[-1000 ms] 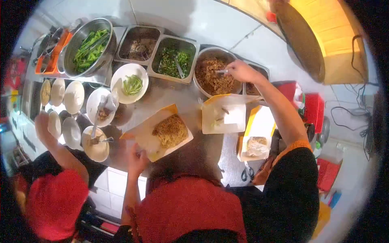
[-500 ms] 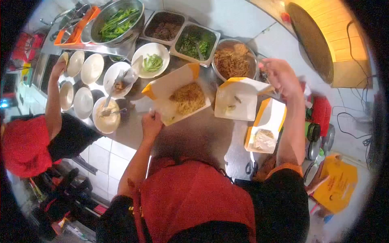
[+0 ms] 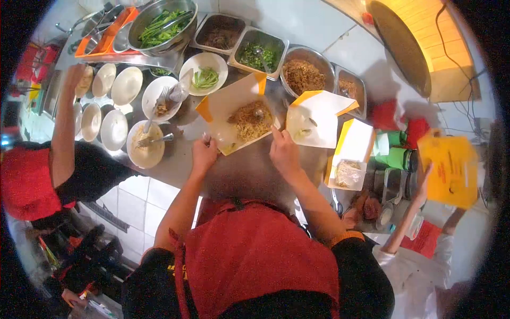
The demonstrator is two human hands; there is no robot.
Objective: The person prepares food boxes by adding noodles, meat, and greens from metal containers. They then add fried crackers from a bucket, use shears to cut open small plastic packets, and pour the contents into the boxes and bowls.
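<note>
**Left hand (image 3: 204,154) clamped on open white paper box with yellow edges (image 3: 226,106)**

Left hand is closed around the near corner of the box. The box lies opened flat on the grey steel counter (image 3: 249,175), directly ahead of the person. A heap of brown fried noodles (image 3: 248,121) sits in its middle. Right hand (image 3: 284,151) lies at the box's right edge with fingertips touching it; whether it grasps anything cannot be told. A second open white paper box (image 3: 313,127) lies just beside the first, to the right. A round steel bowl of fried noodles (image 3: 303,74) stands beyond both. At the left, a co-worker's arm (image 3: 64,122) reaches over a group of white plates (image 3: 114,127).
</note>
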